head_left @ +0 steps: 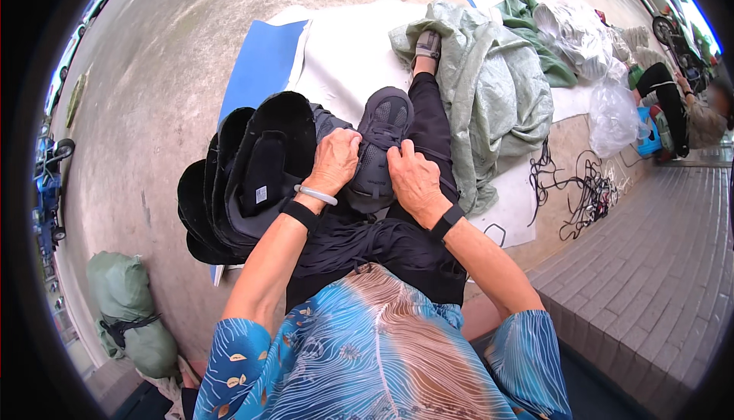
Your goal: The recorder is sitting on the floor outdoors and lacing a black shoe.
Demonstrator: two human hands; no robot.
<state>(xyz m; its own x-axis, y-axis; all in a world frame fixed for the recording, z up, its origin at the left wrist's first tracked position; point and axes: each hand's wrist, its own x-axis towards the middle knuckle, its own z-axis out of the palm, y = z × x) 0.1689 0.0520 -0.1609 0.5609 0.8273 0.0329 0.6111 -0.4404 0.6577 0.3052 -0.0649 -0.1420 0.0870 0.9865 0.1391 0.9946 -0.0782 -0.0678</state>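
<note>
A dark grey mesh shoe (pixel 384 126) rests on my lap between my hands, its toe pointing away from me. My left hand (pixel 336 162) is closed at the left side of its lacing, the fingertips pinched together. On the opposite side, my right hand (pixel 417 181) is also closed, knuckles up, at the lace edge. Both seem to grip the shoelace, though my fingers mostly hide it. A bundle of dark laces (pixel 359 243) lies across my lap. Nested black shoe uppers (pixel 283 126) with fuzzy linings stand against my left forearm.
A white sheet (pixel 344 45) and a blue board (pixel 260 61) lie ahead. Green woven sacking (pixel 497 91) covers the ground by my outstretched leg. Tangled black cords (pixel 589 194) lie right, near a clear plastic bag (pixel 612 118) and another person (pixel 699 118). A tied green sack (pixel 126 305) sits left.
</note>
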